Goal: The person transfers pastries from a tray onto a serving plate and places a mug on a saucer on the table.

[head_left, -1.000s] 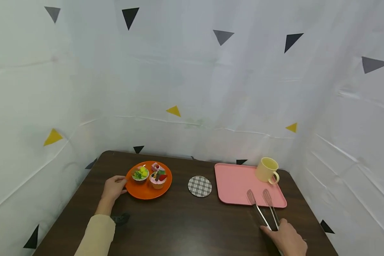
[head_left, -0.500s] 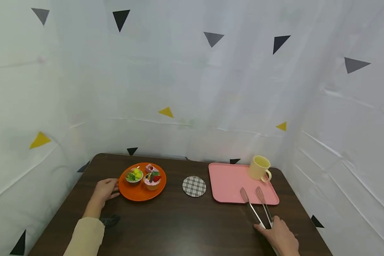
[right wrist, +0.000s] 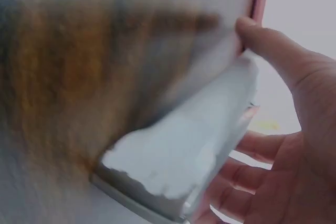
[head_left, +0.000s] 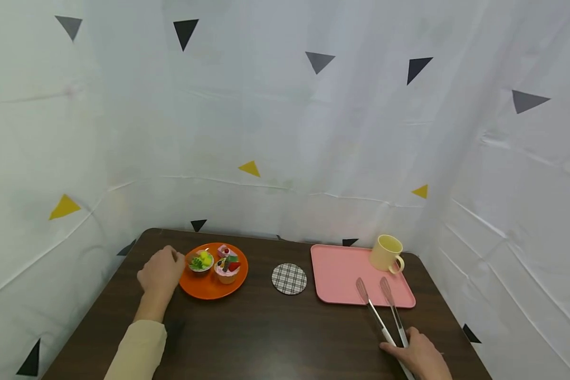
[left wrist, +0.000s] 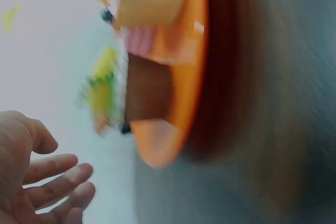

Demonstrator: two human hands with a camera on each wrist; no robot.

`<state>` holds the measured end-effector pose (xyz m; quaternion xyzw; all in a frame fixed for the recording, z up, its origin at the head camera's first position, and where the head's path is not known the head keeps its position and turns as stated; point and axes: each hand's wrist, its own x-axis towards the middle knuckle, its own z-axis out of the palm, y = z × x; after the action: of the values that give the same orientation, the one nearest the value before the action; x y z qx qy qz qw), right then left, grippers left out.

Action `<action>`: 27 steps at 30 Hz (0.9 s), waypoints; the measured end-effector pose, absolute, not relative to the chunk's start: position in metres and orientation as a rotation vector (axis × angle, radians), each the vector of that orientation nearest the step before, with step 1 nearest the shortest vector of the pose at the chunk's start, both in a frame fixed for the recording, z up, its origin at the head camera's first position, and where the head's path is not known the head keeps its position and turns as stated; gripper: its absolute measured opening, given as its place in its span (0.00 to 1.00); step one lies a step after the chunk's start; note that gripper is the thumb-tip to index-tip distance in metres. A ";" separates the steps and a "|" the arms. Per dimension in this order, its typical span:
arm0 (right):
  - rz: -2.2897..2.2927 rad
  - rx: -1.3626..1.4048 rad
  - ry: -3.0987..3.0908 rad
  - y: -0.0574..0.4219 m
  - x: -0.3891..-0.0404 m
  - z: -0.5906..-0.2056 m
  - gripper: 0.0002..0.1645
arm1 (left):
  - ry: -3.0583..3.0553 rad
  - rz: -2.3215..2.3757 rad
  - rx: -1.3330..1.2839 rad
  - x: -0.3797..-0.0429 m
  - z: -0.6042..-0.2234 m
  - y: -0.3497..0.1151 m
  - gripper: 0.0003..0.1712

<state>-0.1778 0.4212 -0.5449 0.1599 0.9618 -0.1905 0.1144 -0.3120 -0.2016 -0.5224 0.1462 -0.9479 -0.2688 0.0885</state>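
Observation:
My left hand (head_left: 162, 269) hovers by the left edge of an orange plate (head_left: 208, 289), its fingers loosely bent and holding nothing in the left wrist view. On that plate sit a cupcake (head_left: 226, 270) with pink frosting, a brown cup dessert (head_left: 201, 262) topped with yellow and green, and a small pink cake piece (head_left: 226, 250). At the lower right, my right hand (head_left: 421, 354) grips a pair of metal tongs (head_left: 382, 328) by thumb and fingers. The tongs' two ends stand apart, over the near edge of the pink tray (head_left: 337, 274).
A yellow mug (head_left: 386, 252) stands at the tray's back right corner. Between plate and tray lies a round checkered coaster (head_left: 289, 279). White sheeting (head_left: 285, 116) with triangle marks hangs behind and beside the dark wooden table (head_left: 266, 338).
My left hand has let go of the plate's edge and lifted, moving up and slightly forward beside it. The right hand stays on the tongs, hardly moved. The head view has shifted slightly.

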 end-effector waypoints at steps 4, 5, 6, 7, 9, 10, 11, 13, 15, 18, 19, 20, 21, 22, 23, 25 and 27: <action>-0.604 0.532 2.820 0.427 -0.181 -0.535 0.67 | -2.743 -0.772 0.312 -0.315 -0.498 -0.173 0.18; -0.613 0.542 2.835 0.429 -0.183 -0.532 0.67 | -2.734 -0.786 0.268 -0.316 -0.492 -0.166 0.18; -0.624 0.549 2.855 0.432 -0.185 -0.529 0.67 | -2.732 -0.805 0.218 -0.317 -0.486 -0.159 0.17; -0.638 0.563 2.877 0.435 -0.188 -0.525 0.67 | -2.735 -0.826 0.167 -0.319 -0.480 -0.152 0.17; -0.666 0.565 2.923 0.443 -0.195 -0.519 0.66 | -2.746 -0.884 0.067 -0.323 -0.468 -0.139 0.16; -0.675 0.552 2.950 0.447 -0.198 -0.515 0.65 | -2.751 -0.931 0.024 -0.325 -0.463 -0.133 0.16; -0.684 0.535 2.978 0.451 -0.201 -0.512 0.64 | -2.757 -0.977 -0.020 -0.327 -0.459 -0.127 0.16; -0.715 0.501 3.029 0.458 -0.209 -0.507 0.60 | -2.771 -1.075 -0.091 -0.333 -0.453 -0.114 0.17; -0.772 0.459 3.067 0.464 -0.216 -0.504 0.55 | -2.791 -1.205 -0.172 -0.338 -0.451 -0.102 0.18; -0.878 0.437 3.099 0.469 -0.226 -0.503 0.48 | -2.821 -1.372 -0.277 -0.348 -0.458 -0.081 0.19; -0.916 0.438 3.098 0.469 -0.229 -0.503 0.47 | -2.830 -1.425 -0.308 -0.351 -0.461 -0.075 0.19; -0.945 0.444 3.097 0.470 -0.231 -0.503 0.46 | -2.841 -1.472 -0.325 -0.352 -0.464 -0.068 0.19; -0.961 0.451 3.099 0.470 -0.234 -0.504 0.45 | -2.849 -1.506 -0.334 -0.354 -0.467 -0.061 0.19; -0.973 0.457 3.099 0.470 -0.236 -0.505 0.45 | -2.861 -1.516 -0.329 -0.356 -0.470 -0.055 0.19; -0.984 0.459 3.097 0.470 -0.238 -0.505 0.45 | -2.869 -1.531 -0.323 -0.359 -0.473 -0.049 0.19; -1.009 0.444 3.093 0.468 -0.243 -0.503 0.44 | -2.888 -1.533 -0.325 -0.361 -0.477 -0.041 0.20; -1.028 0.421 3.091 0.466 -0.248 -0.500 0.42 | -2.903 -1.517 -0.311 -0.364 -0.483 -0.033 0.21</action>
<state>-0.2477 0.4658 -0.5001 0.1278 0.9386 -0.3123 -0.0713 -0.3641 -0.0327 -0.4831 -0.0942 -0.8798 -0.4599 -0.0745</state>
